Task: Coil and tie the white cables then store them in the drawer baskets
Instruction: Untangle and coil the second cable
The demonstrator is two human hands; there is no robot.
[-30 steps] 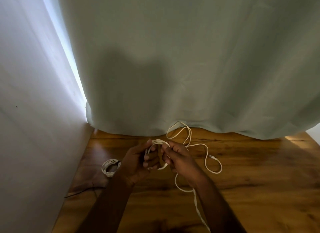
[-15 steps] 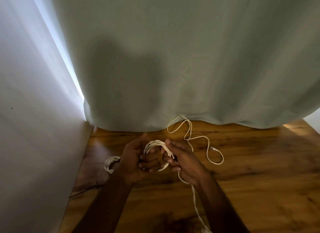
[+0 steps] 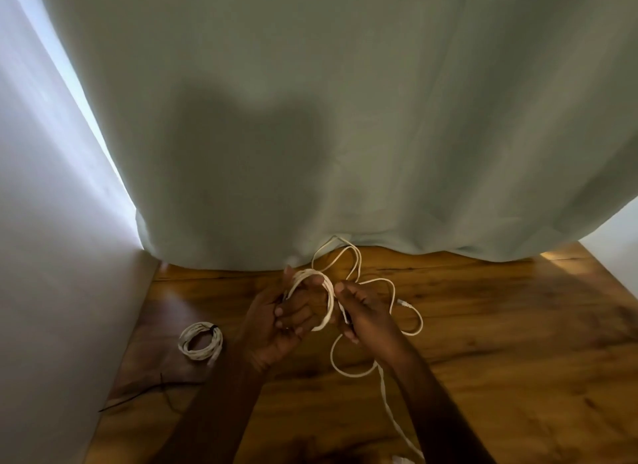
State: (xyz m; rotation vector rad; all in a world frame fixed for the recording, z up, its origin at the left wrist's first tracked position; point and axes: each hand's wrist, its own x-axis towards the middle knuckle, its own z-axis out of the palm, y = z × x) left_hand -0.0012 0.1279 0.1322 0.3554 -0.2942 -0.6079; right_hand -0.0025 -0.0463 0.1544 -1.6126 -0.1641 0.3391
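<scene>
Your left hand (image 3: 276,322) is above the table (image 3: 500,325), fingers curled, and it holds the coil (image 3: 316,291) of white cable wound around them. Your right hand (image 3: 362,313) is just beside it and pinches the loose cable (image 3: 390,291), which runs in loops over the table toward the curtain (image 3: 345,118). A tied coil (image 3: 200,341) lies on the table at your left.
</scene>
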